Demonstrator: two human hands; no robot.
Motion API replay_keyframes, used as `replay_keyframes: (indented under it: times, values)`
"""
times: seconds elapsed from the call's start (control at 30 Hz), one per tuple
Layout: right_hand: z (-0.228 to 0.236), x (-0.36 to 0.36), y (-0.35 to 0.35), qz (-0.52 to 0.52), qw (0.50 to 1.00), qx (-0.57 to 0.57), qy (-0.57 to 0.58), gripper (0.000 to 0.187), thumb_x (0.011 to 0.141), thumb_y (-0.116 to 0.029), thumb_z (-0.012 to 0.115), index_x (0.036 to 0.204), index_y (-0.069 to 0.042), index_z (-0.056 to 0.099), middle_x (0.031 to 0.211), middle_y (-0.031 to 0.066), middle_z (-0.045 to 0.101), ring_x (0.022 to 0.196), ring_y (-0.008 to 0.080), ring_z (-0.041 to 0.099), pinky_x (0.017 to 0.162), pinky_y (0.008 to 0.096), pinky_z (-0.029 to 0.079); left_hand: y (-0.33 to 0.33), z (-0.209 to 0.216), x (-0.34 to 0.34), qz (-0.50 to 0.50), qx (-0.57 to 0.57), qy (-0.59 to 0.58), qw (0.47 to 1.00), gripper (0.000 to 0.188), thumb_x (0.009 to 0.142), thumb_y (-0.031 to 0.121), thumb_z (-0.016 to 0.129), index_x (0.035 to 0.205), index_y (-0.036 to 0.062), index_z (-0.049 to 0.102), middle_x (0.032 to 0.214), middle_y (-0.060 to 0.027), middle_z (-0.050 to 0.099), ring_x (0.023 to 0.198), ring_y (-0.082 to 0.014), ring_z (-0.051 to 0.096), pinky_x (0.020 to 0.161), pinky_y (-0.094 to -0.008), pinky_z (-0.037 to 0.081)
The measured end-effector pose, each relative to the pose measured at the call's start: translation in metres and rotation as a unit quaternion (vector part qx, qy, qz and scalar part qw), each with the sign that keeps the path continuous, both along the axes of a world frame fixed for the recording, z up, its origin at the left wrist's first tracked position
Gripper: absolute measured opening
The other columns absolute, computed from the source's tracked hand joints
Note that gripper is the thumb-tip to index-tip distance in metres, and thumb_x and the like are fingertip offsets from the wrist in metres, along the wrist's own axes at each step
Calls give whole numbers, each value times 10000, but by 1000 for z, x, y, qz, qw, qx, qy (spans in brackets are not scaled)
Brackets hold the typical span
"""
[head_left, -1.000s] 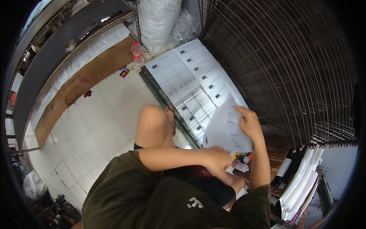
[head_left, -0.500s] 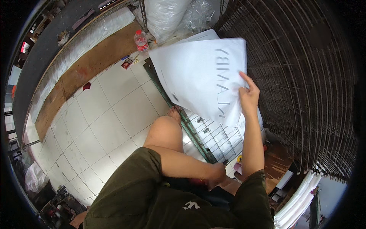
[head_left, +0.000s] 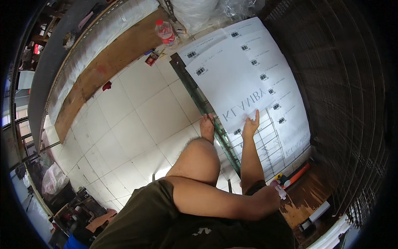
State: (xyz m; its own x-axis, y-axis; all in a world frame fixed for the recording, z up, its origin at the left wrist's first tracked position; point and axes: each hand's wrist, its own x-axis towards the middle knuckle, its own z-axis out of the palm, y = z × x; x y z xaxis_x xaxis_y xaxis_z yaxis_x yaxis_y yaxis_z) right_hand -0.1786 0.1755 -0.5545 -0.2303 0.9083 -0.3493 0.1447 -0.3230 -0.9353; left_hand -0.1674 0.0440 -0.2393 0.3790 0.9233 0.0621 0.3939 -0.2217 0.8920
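Observation:
A thin white sheet (head_left: 224, 83), printed with large dark lettering and a small black block, lies on a wire mesh rack (head_left: 265, 137) with a green rail. My right hand (head_left: 251, 124) grips its near edge between thumb and fingers. Beneath and beyond it, more white printed sheets (head_left: 286, 83) overlap on the rack. My left forearm crosses in front of me, and my left hand (head_left: 268, 203) is closed at the lower right. A pink bottle-like thing with a white part (head_left: 280, 190) shows beside it; I cannot make out whether the hand holds anything.
Tall stacked wire racks (head_left: 348, 95) rise on the right. By the wooden board (head_left: 306, 191) lie an orange tube (head_left: 297, 173) and a yellow thing (head_left: 279, 177). A plastic bottle with a red cap (head_left: 165, 33) stands at the back, by a long wooden plank (head_left: 103, 66).
The sheet in my right hand has come down from a raised, curved position to lie flat over the others. My right hand is lower and nearer me. The view has shifted.

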Motion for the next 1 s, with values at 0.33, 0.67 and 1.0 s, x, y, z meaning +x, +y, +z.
replay_keyframes:
  times: [0.33,0.67,1.0]
  values:
    - [-93,20,-7,7,997,49,-67,762,763,146,471,1477,-36,278,1425,193,396,1100,238,545,865,274,460,14,8,-4,-2,-109,13,994,81,730,102,638,717,65,710,791,-80,701,815,-200,700,658,-294,538]
    - [-71,3,3,33,995,41,-90,752,746,139,495,1458,-21,315,1462,198,347,1294,297,425,1022,325,376,15,11,-10,-54,-79,84,992,67,735,113,656,722,85,716,786,-55,705,817,-197,697,660,-291,522]
    - [-83,6,9,62,988,66,-127,760,750,81,541,1466,-27,307,1466,189,339,1192,259,485,888,301,417,16,13,-11,-54,-58,104,991,50,710,103,661,710,91,710,763,-53,701,788,-192,696,623,-292,513]
